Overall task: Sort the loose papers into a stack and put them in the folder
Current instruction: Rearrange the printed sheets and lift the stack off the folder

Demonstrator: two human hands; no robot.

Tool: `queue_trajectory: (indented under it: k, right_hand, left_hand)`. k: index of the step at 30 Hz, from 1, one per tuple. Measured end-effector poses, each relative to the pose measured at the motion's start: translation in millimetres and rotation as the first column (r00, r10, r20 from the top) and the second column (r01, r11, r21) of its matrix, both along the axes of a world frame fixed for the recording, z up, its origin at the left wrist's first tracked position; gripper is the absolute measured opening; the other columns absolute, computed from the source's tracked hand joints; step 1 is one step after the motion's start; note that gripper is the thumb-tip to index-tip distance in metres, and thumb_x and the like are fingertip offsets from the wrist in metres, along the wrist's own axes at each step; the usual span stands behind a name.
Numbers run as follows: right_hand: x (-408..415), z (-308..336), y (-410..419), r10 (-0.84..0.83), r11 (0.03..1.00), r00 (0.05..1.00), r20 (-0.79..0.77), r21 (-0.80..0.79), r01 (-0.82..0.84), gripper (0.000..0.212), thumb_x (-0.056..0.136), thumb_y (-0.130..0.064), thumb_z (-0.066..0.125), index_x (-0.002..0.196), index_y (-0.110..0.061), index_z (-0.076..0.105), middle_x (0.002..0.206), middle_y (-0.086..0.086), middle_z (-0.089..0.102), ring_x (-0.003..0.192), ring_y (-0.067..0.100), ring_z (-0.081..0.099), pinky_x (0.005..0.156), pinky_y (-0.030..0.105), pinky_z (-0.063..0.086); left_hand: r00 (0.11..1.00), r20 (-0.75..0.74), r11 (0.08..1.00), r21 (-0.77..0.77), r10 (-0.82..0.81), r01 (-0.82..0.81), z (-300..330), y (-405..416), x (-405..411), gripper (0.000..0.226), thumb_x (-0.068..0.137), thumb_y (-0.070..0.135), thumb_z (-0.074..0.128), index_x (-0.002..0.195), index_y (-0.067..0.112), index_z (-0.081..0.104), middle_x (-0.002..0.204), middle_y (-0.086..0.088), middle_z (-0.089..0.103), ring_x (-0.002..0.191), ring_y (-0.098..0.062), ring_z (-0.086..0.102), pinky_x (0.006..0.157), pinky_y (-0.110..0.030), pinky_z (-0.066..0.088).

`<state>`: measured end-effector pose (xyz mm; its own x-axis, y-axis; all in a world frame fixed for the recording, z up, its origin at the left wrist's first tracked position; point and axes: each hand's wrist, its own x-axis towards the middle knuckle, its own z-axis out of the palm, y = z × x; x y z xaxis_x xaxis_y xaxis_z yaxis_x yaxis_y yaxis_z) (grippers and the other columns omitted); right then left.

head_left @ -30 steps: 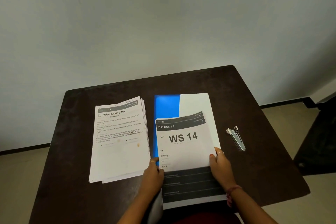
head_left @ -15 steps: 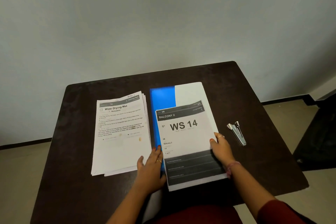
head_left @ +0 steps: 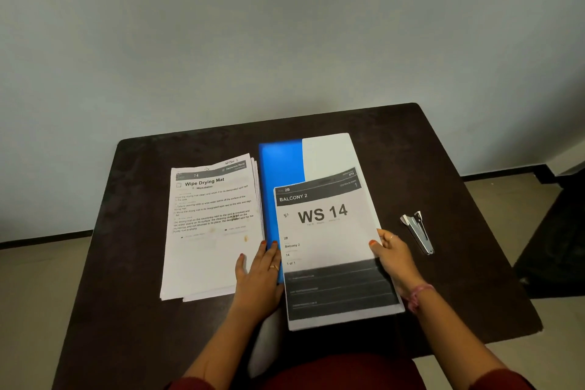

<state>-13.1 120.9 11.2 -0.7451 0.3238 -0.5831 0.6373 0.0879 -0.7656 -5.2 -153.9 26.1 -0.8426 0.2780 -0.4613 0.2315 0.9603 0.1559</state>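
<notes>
Right grip (head_left: 391, 255) on papers (head_left: 329, 231) (2 stacks)

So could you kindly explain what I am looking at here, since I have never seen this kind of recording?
There is no robot: a person wears a camera on the head, looking down at their own hands. On the dark table lies a blue folder with a "WS 14" sheet on top. The right hand pinches that sheet's right edge; the left hand rests flat beside its left edge. To the left sits a paper stack headed "Wipe Drying Mat"; to the right, a small metal stapler tool.
</notes>
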Motion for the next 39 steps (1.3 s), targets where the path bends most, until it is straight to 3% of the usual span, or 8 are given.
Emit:
queue_trajectory:
  k: [6, 11, 14, 16, 23, 31, 36, 39]
  right_hand:
    - [43.2, -9.9, 5.7, 0.097, 0.987, 0.992, 0.083, 0.118, -0.106, 0.043, 0.096, -0.02, 0.052, 0.138, -0.011, 0.045, 0.128, 0.008, 0.057, 0.116, 0.024, 0.055, 0.101, 0.045, 0.046]
    - [39.4, 18.4, 14.0, 0.329, 0.874, 0.927, 0.18, 0.314, -0.371, 0.035, 0.094, -0.038, 0.055, 0.121, -0.016, 0.048, 0.09, 0.007, 0.062, 0.08, 0.014, 0.057, 0.073, 0.026, 0.048]
    - [12.2, 43.4, 26.1, 0.375, 0.722, 0.896, 0.239, 0.53, -0.444, 0.035, 0.09, -0.051, 0.054, 0.109, -0.022, 0.05, 0.083, 0.0, 0.062, 0.073, 0.011, 0.055, 0.065, 0.025, 0.045]
    - [-11.5, 53.5, 30.4, 0.349, 0.729, 0.927, 0.136, 0.583, -0.36, 0.034, 0.091, -0.045, 0.057, 0.109, -0.016, 0.056, 0.077, -0.005, 0.058, 0.075, 0.013, 0.055, 0.071, 0.029, 0.046]
    - [-91.0, 40.5, 25.8, 0.253, 0.892, 0.967, 0.005, 0.386, -0.235, 0.044, 0.09, -0.024, 0.063, 0.129, -0.008, 0.053, 0.103, 0.007, 0.066, 0.108, 0.026, 0.06, 0.098, 0.04, 0.047]
    - [-108.3, 29.8, 18.2, 0.368, 0.823, 0.93, 0.002, 0.465, -0.327, 0.028, 0.09, -0.008, 0.06, 0.117, -0.004, 0.065, 0.112, 0.012, 0.067, 0.104, 0.024, 0.062, 0.1, 0.029, 0.046]
    - [-109.7, 29.5, 19.7, 0.402, 0.803, 0.915, -0.032, 0.493, -0.336, 0.019, 0.085, -0.005, 0.067, 0.105, -0.003, 0.07, 0.08, 0.0, 0.062, 0.081, 0.014, 0.057, 0.094, 0.028, 0.049]
    - [-109.7, 28.2, 20.3, 0.423, 0.788, 0.905, -0.048, 0.512, -0.342, 0.016, 0.087, -0.005, 0.066, 0.102, -0.005, 0.071, 0.094, 0.006, 0.068, 0.081, 0.012, 0.059, 0.086, 0.02, 0.049]
  left_hand:
    - [0.998, 0.06, 1.0, -0.007, -0.011, 0.012, 4.6, -4.2, -5.7, 0.073, 0.094, 0.042, 0.045, 0.153, 0.018, 0.009, 0.161, 0.001, -0.004, 0.147, -0.027, -0.006, 0.116, -0.048, 0.001]
    - [0.989, -0.001, 0.982, 0.118, 0.151, -0.149, 12.3, -0.5, -8.2, 0.063, 0.09, 0.021, 0.045, 0.15, 0.024, 0.025, 0.156, 0.005, 0.017, 0.141, -0.019, 0.013, 0.112, -0.039, 0.01]
    - [0.954, 0.082, 0.904, 0.306, 0.288, -0.299, 11.3, 5.9, -6.9, 0.056, 0.093, 0.02, 0.048, 0.146, 0.02, 0.03, 0.147, 0.002, 0.031, 0.134, -0.017, 0.03, 0.11, -0.037, 0.022]
    - [0.9, 0.201, 0.792, 0.428, 0.387, -0.436, 9.7, 11.9, -6.6, 0.056, 0.094, 0.018, 0.053, 0.145, 0.013, 0.033, 0.143, -0.005, 0.037, 0.13, -0.018, 0.038, 0.11, -0.034, 0.032]
    - [0.749, 0.351, 0.594, 0.459, 0.562, -0.661, 12.6, 26.5, -17.6, 0.055, 0.09, 0.013, 0.058, 0.142, 0.005, 0.039, 0.136, -0.011, 0.048, 0.122, -0.022, 0.049, 0.104, -0.034, 0.041]
    - [0.709, 0.35, 0.559, 0.441, 0.613, -0.702, 20.1, 41.6, -18.5, 0.048, 0.089, 0.012, 0.059, 0.135, 0.002, 0.048, 0.128, -0.013, 0.052, 0.116, -0.027, 0.052, 0.099, -0.03, 0.039]
    - [0.691, 0.346, 0.539, 0.443, 0.635, -0.717, 22.3, 46.4, -14.0, 0.052, 0.09, 0.014, 0.058, 0.139, 0.004, 0.044, 0.133, -0.013, 0.05, 0.119, -0.025, 0.051, 0.104, -0.035, 0.039]
    - [0.681, 0.355, 0.532, 0.434, 0.641, -0.727, 22.2, 47.2, -12.3, 0.051, 0.09, 0.013, 0.058, 0.138, 0.003, 0.045, 0.134, -0.013, 0.049, 0.121, -0.026, 0.05, 0.104, -0.034, 0.038]
